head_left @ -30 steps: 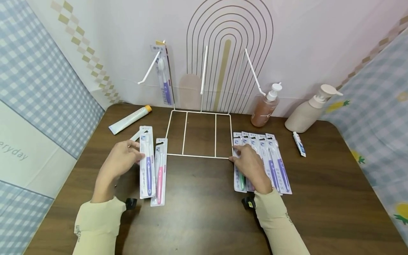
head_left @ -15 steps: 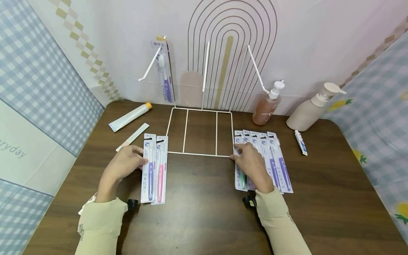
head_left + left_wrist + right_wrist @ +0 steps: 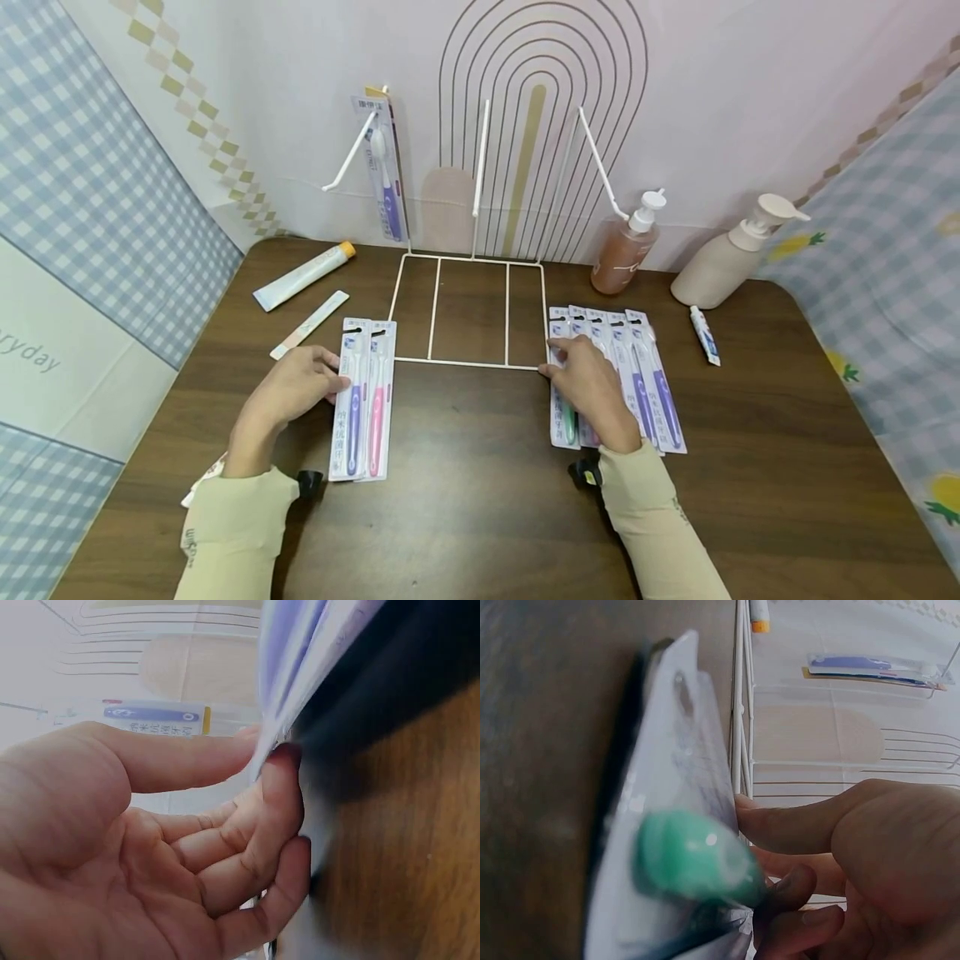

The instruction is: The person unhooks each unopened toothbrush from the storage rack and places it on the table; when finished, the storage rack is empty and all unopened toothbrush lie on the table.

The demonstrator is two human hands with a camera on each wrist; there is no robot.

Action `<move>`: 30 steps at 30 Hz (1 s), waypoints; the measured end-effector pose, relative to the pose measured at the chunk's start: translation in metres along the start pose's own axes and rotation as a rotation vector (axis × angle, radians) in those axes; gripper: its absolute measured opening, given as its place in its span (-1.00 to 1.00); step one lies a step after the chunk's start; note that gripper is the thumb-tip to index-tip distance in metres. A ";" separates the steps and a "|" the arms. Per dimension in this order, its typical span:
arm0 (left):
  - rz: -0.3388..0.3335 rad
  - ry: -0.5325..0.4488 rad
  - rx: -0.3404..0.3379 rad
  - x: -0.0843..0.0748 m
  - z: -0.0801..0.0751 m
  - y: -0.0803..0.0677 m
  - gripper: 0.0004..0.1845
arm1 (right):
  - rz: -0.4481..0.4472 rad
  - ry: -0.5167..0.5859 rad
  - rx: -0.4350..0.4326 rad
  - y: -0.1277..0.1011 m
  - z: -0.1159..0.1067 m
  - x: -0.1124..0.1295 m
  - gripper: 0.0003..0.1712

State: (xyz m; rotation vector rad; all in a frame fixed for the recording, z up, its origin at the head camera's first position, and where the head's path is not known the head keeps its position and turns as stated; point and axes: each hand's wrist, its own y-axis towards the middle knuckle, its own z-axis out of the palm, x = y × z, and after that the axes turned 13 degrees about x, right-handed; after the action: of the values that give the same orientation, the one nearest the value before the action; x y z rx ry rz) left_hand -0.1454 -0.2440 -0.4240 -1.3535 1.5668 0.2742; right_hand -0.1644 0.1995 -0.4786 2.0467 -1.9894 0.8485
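Two carded toothbrush packs [image 3: 364,400], one purple, one pink, lay flat side by side on the table. A green-handled pack [image 3: 561,392] lay leftmost in a flat row of five.

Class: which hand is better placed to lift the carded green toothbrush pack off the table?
Probably the right hand: its grip already pinches the carded green toothbrush pack, while the left hand is across the table on the purple toothbrush pack.

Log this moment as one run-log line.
left hand: pinches purple toothbrush pack | right hand: grips green toothbrush pack | wire rack: between hands | one pack hung
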 end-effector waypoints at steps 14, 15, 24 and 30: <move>-0.040 0.131 -0.034 0.071 0.000 0.044 -0.66 | 0.012 0.003 -0.004 -0.003 -0.003 0.005 -0.36; -0.042 0.136 -0.035 0.071 0.000 0.043 -0.66 | 0.015 0.006 0.004 -0.004 -0.004 0.006 -0.35; -0.101 0.247 -0.044 0.062 0.001 0.048 -0.71 | 0.019 0.007 0.016 0.001 -0.002 0.001 -0.34; -0.175 0.341 -0.133 -0.007 -0.006 0.027 -0.56 | 0.005 -0.020 0.009 0.011 0.006 -0.012 -0.34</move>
State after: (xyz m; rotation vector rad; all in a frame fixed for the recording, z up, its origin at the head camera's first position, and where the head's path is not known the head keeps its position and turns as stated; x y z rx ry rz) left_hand -0.1722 -0.2350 -0.4267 -1.6989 1.7159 0.0399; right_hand -0.1722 0.2061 -0.4929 2.0637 -2.0053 0.8431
